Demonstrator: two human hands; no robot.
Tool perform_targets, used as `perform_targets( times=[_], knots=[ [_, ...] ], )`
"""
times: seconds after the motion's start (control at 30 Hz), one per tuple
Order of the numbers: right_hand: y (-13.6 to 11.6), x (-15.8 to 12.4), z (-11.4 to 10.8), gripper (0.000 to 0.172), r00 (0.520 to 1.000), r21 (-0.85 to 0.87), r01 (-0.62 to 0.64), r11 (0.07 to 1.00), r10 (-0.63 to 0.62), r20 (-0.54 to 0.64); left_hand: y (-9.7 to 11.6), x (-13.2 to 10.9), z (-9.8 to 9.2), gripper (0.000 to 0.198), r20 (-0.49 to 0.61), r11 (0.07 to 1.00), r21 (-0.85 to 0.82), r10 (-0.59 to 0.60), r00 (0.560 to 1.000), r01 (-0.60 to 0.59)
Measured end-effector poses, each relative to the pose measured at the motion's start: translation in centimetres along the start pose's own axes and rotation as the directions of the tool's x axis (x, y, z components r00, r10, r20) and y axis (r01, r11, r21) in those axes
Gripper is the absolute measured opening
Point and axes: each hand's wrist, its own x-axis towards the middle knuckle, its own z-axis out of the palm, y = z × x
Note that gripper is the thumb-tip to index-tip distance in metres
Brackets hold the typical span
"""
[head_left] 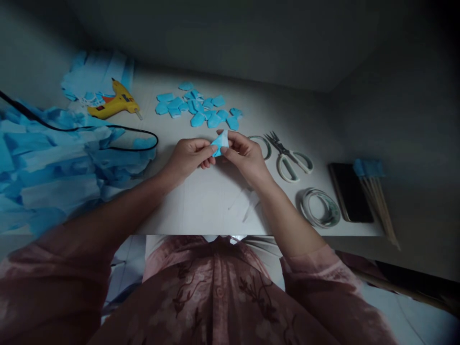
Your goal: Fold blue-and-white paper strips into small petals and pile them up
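Note:
Between my two hands, above the middle of the white table, is a small blue and white fabric piece (220, 142), partly folded to a point at its top. My left hand (192, 155) pinches its left side between thumb and fingers. The right edge is gripped by my right hand (244, 155), with the thumb across the front. Just beyond the hands lie several small blue folded pieces (197, 119) in a loose group. Fingers cover the lower part of the held piece.
Blue fabric strips (53, 167) heap at left, crossed by a black cable (136, 128). A yellow glue gun (117, 100) lies behind. To the right are scissors (287, 158), tape rolls (319, 208), a dark phone (350, 191) and sticks with a blue top (377, 201).

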Motion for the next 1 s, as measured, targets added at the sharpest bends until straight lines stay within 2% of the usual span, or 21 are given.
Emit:
perform_targets(
  times=[0.23,0.47,0.57,0.67,0.8,1.0],
  knots=[
    [0.4,0.0,0.0,0.049,0.999,0.0,0.03,1.0,-0.03,0.018,-0.4,0.1,0.0,0.012,0.051,0.999,-0.037,0.024,0.998,-0.022],
    [-0.8,-0.3,0.0,0.051,0.996,0.095,-0.06,0.994,0.053,0.077,-0.2,0.2,-0.1,0.012,0.067,0.998,-0.059,-0.002,0.998,0.006],
    [-1.2,-0.3,-0.3,0.048,0.998,0.1,-0.059,0.993,0.056,0.032,-0.2,0.2,-0.1,0.01,0.081,0.998,-0.07,0.0,0.997,0.006],
    [-1.1,0.0,-0.4,0.044,0.999,0.039,0.011,0.999,-0.01,-0.03,-0.4,0.2,-0.1,0.009,0.089,0.998,-0.057,0.001,0.996,0.004],
    [-0.5,0.2,-0.2,0.032,0.991,-0.06,0.113,0.992,-0.117,-0.069,-0.7,0.2,-0.1,0.011,0.123,1.0,-0.001,0.003,0.992,-0.003],
    [-0.5,-0.3,0.2,0.013,0.942,-0.297,0.273,0.915,-0.317,-0.11,-0.9,0.2,-0.2,0.013,0.143,1.0,0.001,0.015,0.99,-0.015]
  ],
)
